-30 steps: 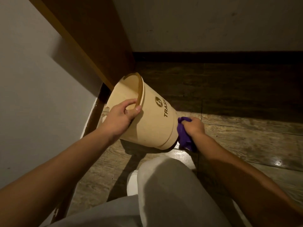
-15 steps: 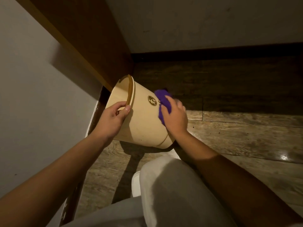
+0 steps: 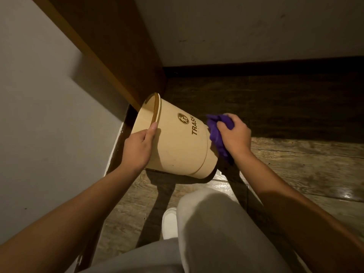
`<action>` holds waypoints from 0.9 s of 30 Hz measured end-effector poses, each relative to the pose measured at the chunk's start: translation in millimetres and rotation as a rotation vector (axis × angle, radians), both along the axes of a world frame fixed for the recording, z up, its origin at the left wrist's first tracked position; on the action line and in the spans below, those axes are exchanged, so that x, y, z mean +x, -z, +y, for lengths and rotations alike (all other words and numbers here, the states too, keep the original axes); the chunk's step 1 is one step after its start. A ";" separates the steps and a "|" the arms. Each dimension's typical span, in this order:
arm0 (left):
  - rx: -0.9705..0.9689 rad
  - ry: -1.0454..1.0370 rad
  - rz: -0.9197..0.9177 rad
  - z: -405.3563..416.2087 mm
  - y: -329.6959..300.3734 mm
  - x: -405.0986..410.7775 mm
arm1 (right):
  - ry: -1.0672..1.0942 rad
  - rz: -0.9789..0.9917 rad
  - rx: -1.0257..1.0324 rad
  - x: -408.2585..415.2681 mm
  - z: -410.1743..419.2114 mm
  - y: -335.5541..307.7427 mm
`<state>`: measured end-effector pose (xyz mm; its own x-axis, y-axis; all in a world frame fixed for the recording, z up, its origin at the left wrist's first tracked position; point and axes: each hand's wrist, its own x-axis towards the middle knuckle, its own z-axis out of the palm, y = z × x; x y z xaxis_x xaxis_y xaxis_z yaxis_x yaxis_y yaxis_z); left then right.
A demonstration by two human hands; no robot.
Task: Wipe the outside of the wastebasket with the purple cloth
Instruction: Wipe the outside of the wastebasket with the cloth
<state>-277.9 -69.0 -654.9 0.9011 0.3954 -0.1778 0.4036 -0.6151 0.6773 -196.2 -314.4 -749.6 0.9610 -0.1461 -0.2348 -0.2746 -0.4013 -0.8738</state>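
Note:
A cream wastebasket [image 3: 177,146] with a dark emblem and the word TRASH is tipped on its side above the floor, its mouth facing left. My left hand [image 3: 137,148] grips its rim, thumb on the outside. My right hand [image 3: 234,137] clutches a bunched purple cloth [image 3: 216,136] and presses it against the basket's narrower bottom end on the right side. Part of the cloth hangs below my fingers.
A wooden panel [image 3: 110,48] slopes down to the basket's mouth, with a grey wall [image 3: 35,119] to its left. A pale wall [image 3: 256,28] and dark baseboard [image 3: 256,68] close the back. Wood plank floor [image 3: 305,166] spreads right. My bent knee [image 3: 212,223] and white shoe [image 3: 169,219] are below.
My right hand slid the cloth from the basket's base up over the logo, then back right to the bottom end, uncovering the TRASH lettering. The basket has turned slightly in my left hand.

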 end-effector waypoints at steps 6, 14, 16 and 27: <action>-0.269 -0.230 0.039 -6.5 -7.0 4.8 | -0.246 -0.242 0.080 0.8 46.4 -60.7; -0.637 0.044 0.317 -11.7 -15.6 -2.6 | -0.210 -0.284 -0.136 -6.4 48.7 -26.5; -0.555 0.084 0.338 -16.3 -15.0 -11.5 | -0.177 -0.278 -0.172 -10.9 41.2 -15.4; -0.914 0.049 0.190 -22.3 -28.9 2.6 | -0.196 -0.378 0.174 -18.4 62.2 -62.5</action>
<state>-275.2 -91.3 -626.0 0.8368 -0.0083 -0.5475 0.5452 0.1050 0.8317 -214.6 -252.3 -687.2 0.9895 0.0580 0.1322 0.1426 -0.2525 -0.9570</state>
